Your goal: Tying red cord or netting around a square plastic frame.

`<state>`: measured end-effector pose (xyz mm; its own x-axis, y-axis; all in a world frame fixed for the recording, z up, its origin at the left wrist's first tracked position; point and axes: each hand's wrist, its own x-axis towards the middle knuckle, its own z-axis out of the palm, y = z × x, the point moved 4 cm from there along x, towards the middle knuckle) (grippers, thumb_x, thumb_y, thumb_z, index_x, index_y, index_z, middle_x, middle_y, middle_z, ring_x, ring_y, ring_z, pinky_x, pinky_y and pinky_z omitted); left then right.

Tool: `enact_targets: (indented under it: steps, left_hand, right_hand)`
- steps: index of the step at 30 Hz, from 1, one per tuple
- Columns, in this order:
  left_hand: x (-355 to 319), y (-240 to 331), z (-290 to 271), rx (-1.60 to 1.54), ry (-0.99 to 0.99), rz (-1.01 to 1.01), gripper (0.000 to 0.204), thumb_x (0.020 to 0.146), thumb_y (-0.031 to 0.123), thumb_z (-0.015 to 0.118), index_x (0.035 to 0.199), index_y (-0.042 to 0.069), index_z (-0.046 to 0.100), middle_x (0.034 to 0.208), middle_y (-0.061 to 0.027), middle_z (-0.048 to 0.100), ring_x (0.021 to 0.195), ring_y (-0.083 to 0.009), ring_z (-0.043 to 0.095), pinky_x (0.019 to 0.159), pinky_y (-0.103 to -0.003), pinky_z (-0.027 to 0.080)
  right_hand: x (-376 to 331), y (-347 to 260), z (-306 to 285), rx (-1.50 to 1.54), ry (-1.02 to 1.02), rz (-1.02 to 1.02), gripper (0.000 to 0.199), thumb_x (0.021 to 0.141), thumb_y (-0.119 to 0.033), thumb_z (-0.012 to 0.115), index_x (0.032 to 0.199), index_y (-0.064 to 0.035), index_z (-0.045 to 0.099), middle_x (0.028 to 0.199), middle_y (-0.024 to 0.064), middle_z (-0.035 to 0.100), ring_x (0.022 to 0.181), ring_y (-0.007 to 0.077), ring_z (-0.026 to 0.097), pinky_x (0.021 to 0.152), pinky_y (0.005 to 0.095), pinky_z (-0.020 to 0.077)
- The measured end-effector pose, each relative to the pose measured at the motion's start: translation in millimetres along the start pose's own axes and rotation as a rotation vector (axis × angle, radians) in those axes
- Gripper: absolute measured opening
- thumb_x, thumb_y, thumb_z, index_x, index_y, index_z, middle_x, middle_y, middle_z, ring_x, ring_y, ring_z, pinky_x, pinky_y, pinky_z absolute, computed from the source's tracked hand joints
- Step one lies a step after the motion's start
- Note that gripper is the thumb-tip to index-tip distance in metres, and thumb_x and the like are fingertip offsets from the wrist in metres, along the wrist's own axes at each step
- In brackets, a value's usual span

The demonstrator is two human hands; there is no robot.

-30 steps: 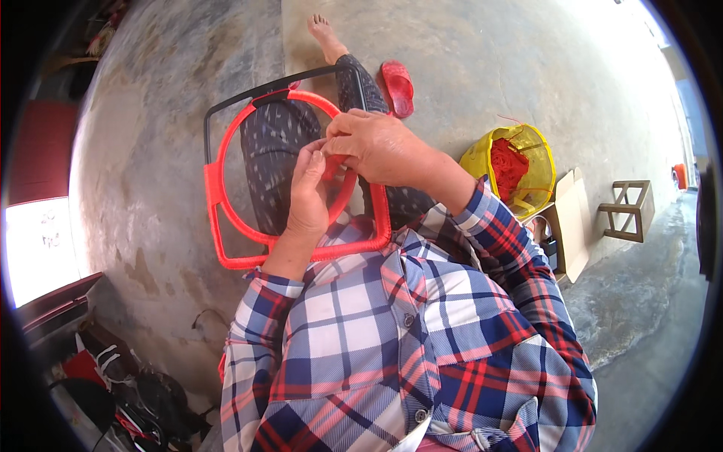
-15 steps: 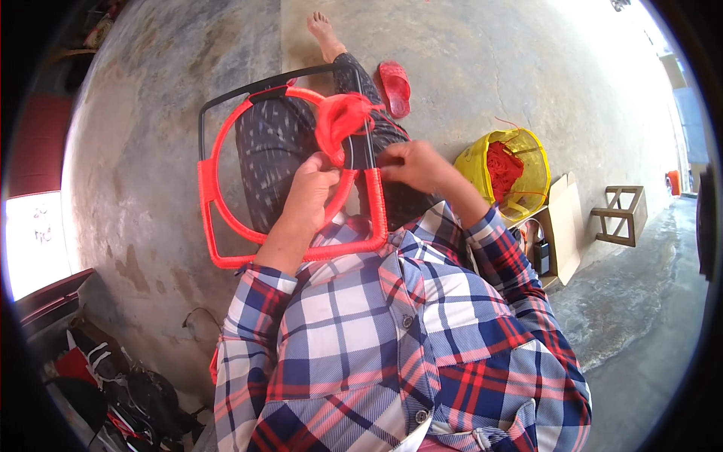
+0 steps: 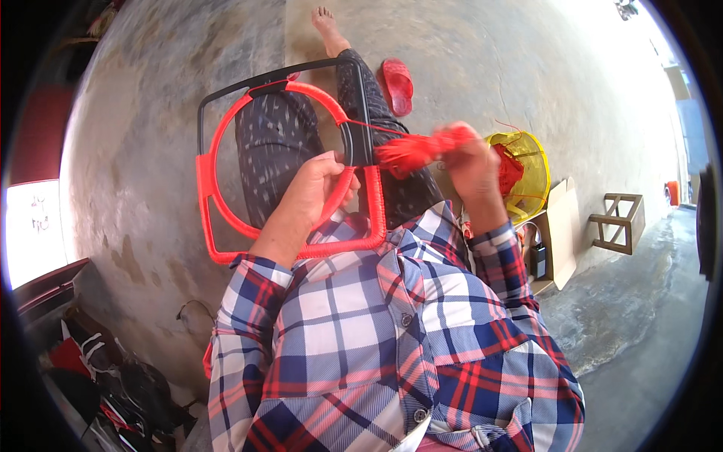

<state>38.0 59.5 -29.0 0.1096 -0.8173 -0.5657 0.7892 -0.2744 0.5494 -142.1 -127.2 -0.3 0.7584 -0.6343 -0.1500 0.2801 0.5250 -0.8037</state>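
Note:
A black square frame (image 3: 201,120) with a round ring inside rests across my lap. Red cord is wrapped closely around most of the ring (image 3: 218,143) and the frame's near part; the far side and upper right remain black. My left hand (image 3: 320,184) grips the ring at its lower right, fingers curled around it. To the right of the frame, my right hand (image 3: 471,162) is closed on a bundle of red cord (image 3: 414,151), slightly blurred. A taut strand runs from the ring's right side to this bundle.
On the right stands a yellow bucket-like container (image 3: 536,166) with red cord inside, by an open cardboard box (image 3: 561,233). Beyond it is a small wooden stool (image 3: 619,224). A red slipper (image 3: 397,87) lies near my bare foot (image 3: 329,30). Dark clutter (image 3: 135,392) fills the lower left.
My right hand has moved right, from beside the frame, and now holds the cord bundle, which earlier hung over the ring's upper right. My left hand stays on the ring.

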Motion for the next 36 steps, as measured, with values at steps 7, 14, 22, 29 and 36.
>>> enact_targets:
  steps: [7, 14, 22, 29, 36]
  left_hand:
    - [-8, 7, 9, 0.047, 0.096, 0.051, 0.029, 0.083, 0.012, 0.048, 0.111, 0.004, 0.05, 0.072, -0.0121, 0.062, 0.055, -0.0181, 0.057, 0.051, -0.03, 0.045]
    - [-7, 4, 7, 0.167, 0.009, 0.14, 0.018, 0.087, 0.008, 0.058, 0.104, 0.005, 0.053, 0.076, -0.0094, 0.063, 0.057, -0.0142, 0.059, 0.051, -0.024, 0.047]
    - [-7, -1, 4, 0.135, 0.03, 0.133, 0.01, 0.086, 0.005, 0.062, 0.093, 0.005, 0.054, 0.078, -0.0113, 0.064, 0.059, -0.0153, 0.06, 0.052, -0.025, 0.049]
    - [-6, 0, 6, 0.08, 0.02, 0.075, 0.012, 0.087, 0.006, 0.061, 0.096, 0.004, 0.054, 0.078, -0.013, 0.064, 0.06, -0.0177, 0.061, 0.054, -0.028, 0.05]
    - [-12, 2, 2, -0.08, 0.097, 0.047, 0.032, 0.095, 0.034, 0.052, 0.102, 0.004, 0.059, 0.089, -0.0122, 0.066, 0.072, -0.0202, 0.063, 0.064, -0.033, 0.051]
  right_hand:
    - [-43, -98, -65, 0.363, -0.124, -0.341, 0.044, 0.087, -0.045, 0.059, 0.102, -0.0043, 0.058, 0.104, 0.0111, 0.058, 0.093, 0.024, 0.053, 0.083, 0.0375, 0.0465]
    - [-17, -30, -8, -0.111, 0.181, 0.014, 0.023, 0.085, -0.002, 0.057, 0.108, -0.0029, 0.055, 0.11, 0.0124, 0.059, 0.077, 0.0114, 0.06, 0.062, 0.025, 0.0518]
    - [-14, 14, 49, -0.37, -0.058, 0.192, 0.012, 0.086, -0.002, 0.06, 0.095, -0.0044, 0.054, 0.07, 0.0, 0.053, 0.055, 0.0074, 0.052, 0.05, 0.0233, 0.0426]
    - [-22, -22, 33, -0.303, -0.002, 0.174, 0.014, 0.079, 0.002, 0.058, 0.09, -0.0046, 0.054, 0.068, 0.0012, 0.053, 0.052, 0.01, 0.05, 0.049, 0.0235, 0.0403]
    - [-62, -166, -185, -0.004, 0.411, -0.369, 0.008, 0.09, -0.005, 0.056, 0.092, -0.008, 0.049, 0.072, 0.0015, 0.056, 0.064, 0.0131, 0.056, 0.059, 0.0275, 0.0488]
